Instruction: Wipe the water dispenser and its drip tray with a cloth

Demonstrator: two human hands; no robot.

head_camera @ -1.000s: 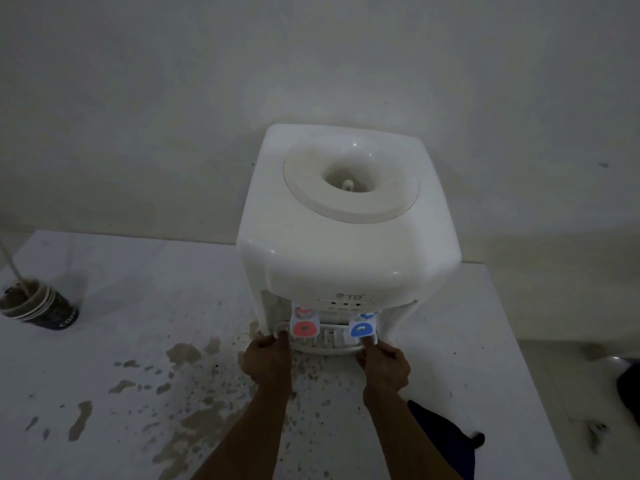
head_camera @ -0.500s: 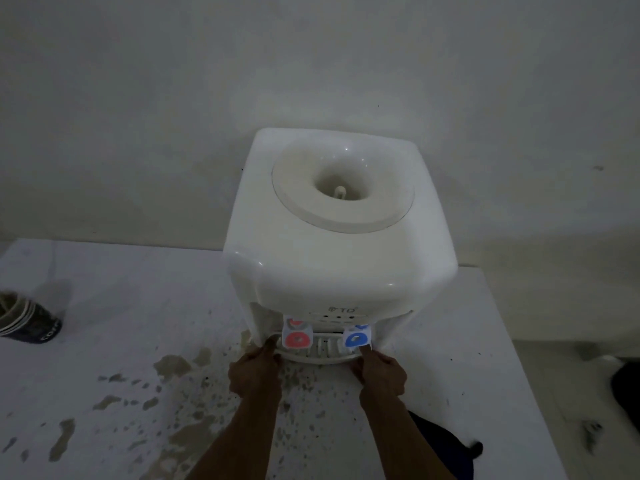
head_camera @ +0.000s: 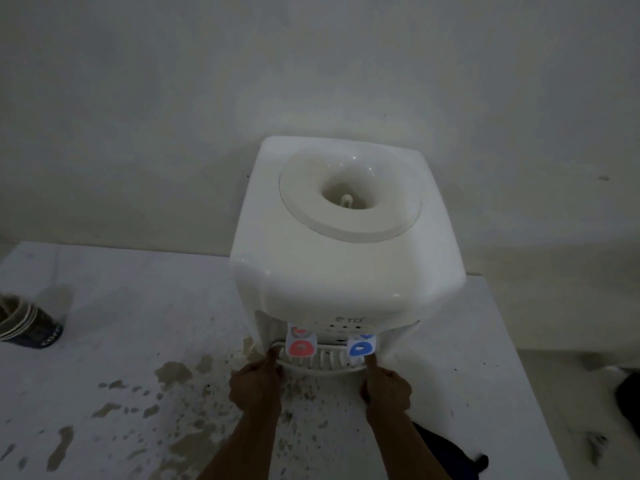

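A white tabletop water dispenser (head_camera: pixel 346 258) stands on a white table against the wall, with no bottle in its top socket. Under its front hang a red tap paddle (head_camera: pixel 300 347) and a blue tap paddle (head_camera: pixel 361 348). Below them sits the white slotted drip tray (head_camera: pixel 323 362). My left hand (head_camera: pixel 256 384) grips the tray's left end and my right hand (head_camera: pixel 386 388) grips its right end. A dark cloth (head_camera: pixel 446 453) lies on the table beside my right forearm, partly hidden by it.
The white table (head_camera: pixel 145 327) is stained with brown splashes in front of and left of the dispenser. A stack of dark paper cups (head_camera: pixel 26 327) stands at the far left edge. The table's right edge drops to the floor, where a dark object (head_camera: pixel 628 400) lies.
The view has shifted, so the dispenser sits lower and right in frame and the cups nearer the left edge. Both hands stay on the ends of the drip tray.
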